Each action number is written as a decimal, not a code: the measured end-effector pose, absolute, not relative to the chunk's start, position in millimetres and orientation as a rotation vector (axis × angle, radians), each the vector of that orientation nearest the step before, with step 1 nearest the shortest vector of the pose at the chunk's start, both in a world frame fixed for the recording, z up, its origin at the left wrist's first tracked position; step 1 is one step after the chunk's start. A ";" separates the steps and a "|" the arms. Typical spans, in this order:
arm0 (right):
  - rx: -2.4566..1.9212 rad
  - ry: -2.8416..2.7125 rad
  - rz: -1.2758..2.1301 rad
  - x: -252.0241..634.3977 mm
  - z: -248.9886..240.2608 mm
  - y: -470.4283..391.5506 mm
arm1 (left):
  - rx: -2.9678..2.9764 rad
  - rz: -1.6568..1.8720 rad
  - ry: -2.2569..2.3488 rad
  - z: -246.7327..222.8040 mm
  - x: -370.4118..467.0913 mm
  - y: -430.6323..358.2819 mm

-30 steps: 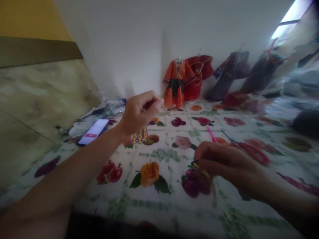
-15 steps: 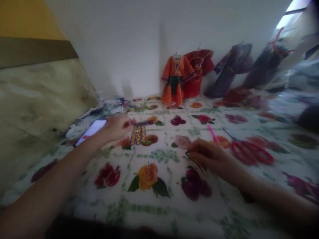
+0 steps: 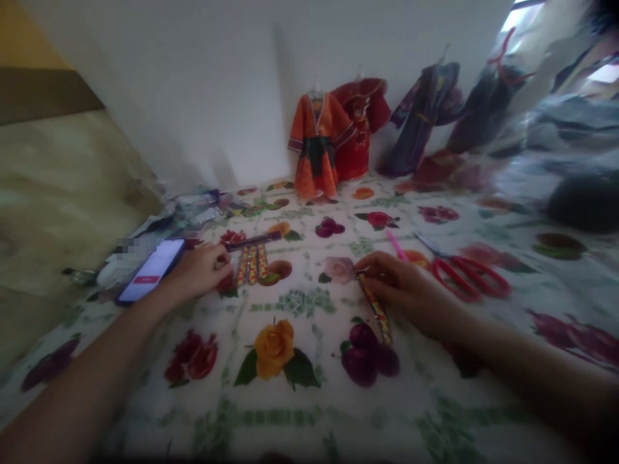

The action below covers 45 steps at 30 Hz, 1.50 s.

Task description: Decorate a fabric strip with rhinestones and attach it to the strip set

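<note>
My right hand (image 3: 394,280) pinches the upper end of a narrow red-and-yellow patterned trim strip (image 3: 378,310); its lower end hangs toward the plum print on the cloth. My left hand (image 3: 206,269) is closed with curled fingers, beside the phone; what its fingers hold, if anything, is hidden. Just right of it lie several short patterned trim pieces (image 3: 252,264), side by side. A dark narrow strip (image 3: 254,241) lies along their top ends. Beyond my right hand are red-handled scissors (image 3: 467,277) and a pink pen (image 3: 396,245).
A phone with a lit screen (image 3: 152,274) lies at the left, near plastic packets (image 3: 198,209). Along the wall stand small garments, an orange dress (image 3: 316,145) and a red one (image 3: 360,138) among them. A dark round object (image 3: 585,203) sits at right on the fruit-print tablecloth (image 3: 285,438).
My left hand has drawn back toward me and left, away from the trim pieces. In my right hand the strip now shows more of its length. The view has shifted right.
</note>
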State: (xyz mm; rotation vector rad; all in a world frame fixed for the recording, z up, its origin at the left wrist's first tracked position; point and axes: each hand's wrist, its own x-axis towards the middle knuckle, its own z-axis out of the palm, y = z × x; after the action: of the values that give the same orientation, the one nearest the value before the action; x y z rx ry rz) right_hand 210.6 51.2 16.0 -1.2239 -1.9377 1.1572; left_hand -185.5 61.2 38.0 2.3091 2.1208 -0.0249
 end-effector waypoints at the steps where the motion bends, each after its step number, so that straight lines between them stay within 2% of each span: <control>1: -1.236 -1.964 1.112 212.0 15.0 53.0 | 2.298 -0.050 2.129 38.4 -185.3 60.9; 7: -1.299 -2.066 0.820 217.9 12.6 59.0 | 2.273 -0.096 2.147 37.7 -186.2 60.4; 11: -1.310 -2.111 0.788 219.8 16.4 57.4 | 2.285 -0.067 2.129 39.5 -184.0 59.1; 17: -1.318 -2.150 0.544 222.6 25.1 54.0 | 2.361 0.150 2.131 65.5 -165.5 47.0; 20: -1.214 -2.112 0.584 219.5 28.6 50.0 | 2.420 0.274 2.031 82.5 -142.9 34.3; 23: -1.012 -2.078 0.766 212.4 31.4 42.8 | 2.492 0.353 1.847 92.6 -110.4 21.9; 26: -0.869 -2.022 0.917 204.9 31.0 36.0 | 2.619 0.427 1.549 94.6 -74.8 15.4; 30: -0.767 -1.990 0.937 200.8 26.1 31.5 | 2.668 0.403 1.304 91.0 -35.3 16.9; 45: -0.801 -1.917 0.975 209.6 32.8 32.4 | 2.583 0.380 1.204 85.7 3.6 28.1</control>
State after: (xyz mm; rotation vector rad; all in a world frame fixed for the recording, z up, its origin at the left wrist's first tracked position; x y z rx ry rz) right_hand 209.6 32.4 32.8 -0.8013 -1.9168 0.9749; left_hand 3.6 28.1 85.7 2.5833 1.2036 0.3800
